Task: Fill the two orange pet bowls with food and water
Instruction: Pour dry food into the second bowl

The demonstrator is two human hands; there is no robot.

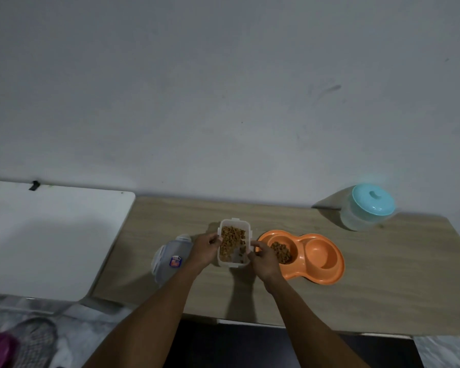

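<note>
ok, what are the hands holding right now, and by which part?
Both hold the clear food container by its long sides: left hand on the left wall, right hand on the right wall. Nothing else is held.

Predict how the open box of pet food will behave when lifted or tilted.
The box looks like rigid plastic, so it probably keeps its shape. Partly full of dry food, it is likely light. With no lid, the loose pieces would probably spill if tilted.
</note>
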